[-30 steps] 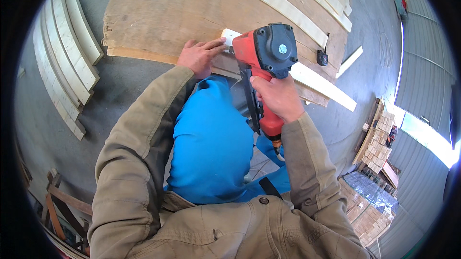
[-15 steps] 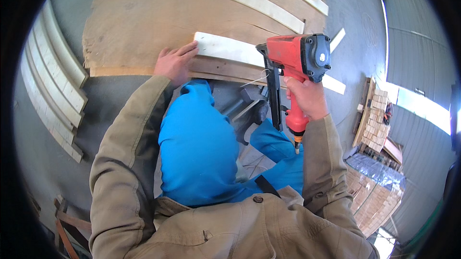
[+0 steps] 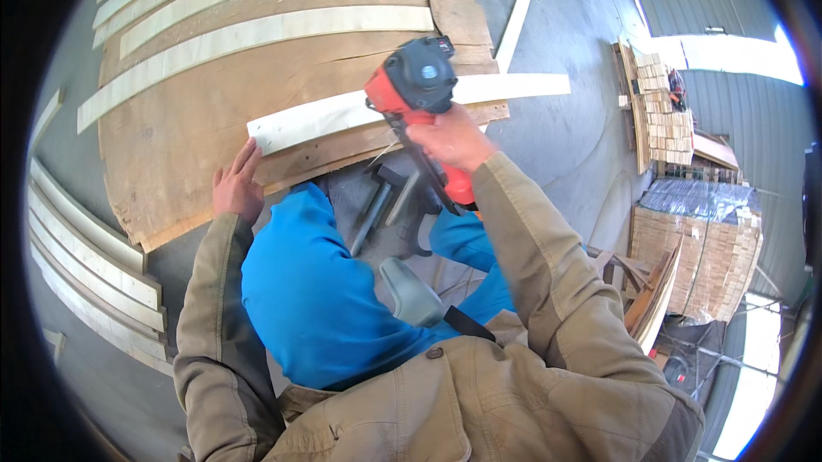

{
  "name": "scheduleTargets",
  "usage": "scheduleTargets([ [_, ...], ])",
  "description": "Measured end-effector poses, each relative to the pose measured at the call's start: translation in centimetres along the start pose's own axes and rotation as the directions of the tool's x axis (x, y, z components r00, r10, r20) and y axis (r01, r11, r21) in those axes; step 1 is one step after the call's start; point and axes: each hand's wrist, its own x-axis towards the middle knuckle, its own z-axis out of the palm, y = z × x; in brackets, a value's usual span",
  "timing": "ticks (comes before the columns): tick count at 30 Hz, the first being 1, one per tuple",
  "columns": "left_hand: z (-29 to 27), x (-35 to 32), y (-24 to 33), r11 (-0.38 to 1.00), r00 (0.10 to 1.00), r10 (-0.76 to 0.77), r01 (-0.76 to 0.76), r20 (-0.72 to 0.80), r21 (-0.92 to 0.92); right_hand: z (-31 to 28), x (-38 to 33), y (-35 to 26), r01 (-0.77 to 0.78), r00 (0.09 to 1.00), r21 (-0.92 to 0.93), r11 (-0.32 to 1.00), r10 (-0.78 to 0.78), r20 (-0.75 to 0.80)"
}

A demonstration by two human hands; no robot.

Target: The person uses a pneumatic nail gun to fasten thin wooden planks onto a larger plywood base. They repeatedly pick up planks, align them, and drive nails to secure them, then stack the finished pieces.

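Observation:
My right hand (image 3: 452,138) grips the handle of a red and black nail gun (image 3: 413,85), whose nose rests on a pale wooden slat (image 3: 317,117). The slat lies across the near edge of a large brown plywood sheet (image 3: 197,111). My left hand (image 3: 237,185) lies flat with fingers spread on the plywood, just below the slat's left end. My blue trouser knees (image 3: 317,299) are under both arms.
More pale slats (image 3: 257,32) lie fixed across the plywood farther away. Loose slats (image 3: 81,269) are stacked on the floor at left. Stacks of wooden boards (image 3: 702,248) stand at right. A metal frame (image 3: 390,205) sits below the gun.
The view has swung, so the plywood now sits upper left. The nail gun has moved along the slat. My left hand stays flat near the slat's end.

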Motion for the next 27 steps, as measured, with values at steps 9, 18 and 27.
scheduleTargets([
  [9,-0.6,0.3,0.9,0.999,0.995,-0.031,0.027,0.097,0.041,0.8,1.6,2.6,0.143,0.987,-0.079,0.987,-0.148,-0.058],
  [18,-1.3,0.4,2.0,0.988,0.975,-0.115,0.093,0.188,0.124,-1.8,1.7,4.1,0.112,0.991,-0.040,0.993,-0.114,-0.075],
  [27,-0.7,0.6,1.8,0.992,0.978,-0.117,0.106,0.174,0.070,-2.9,1.9,4.5,0.183,0.979,-0.061,0.981,-0.188,-0.079],
])
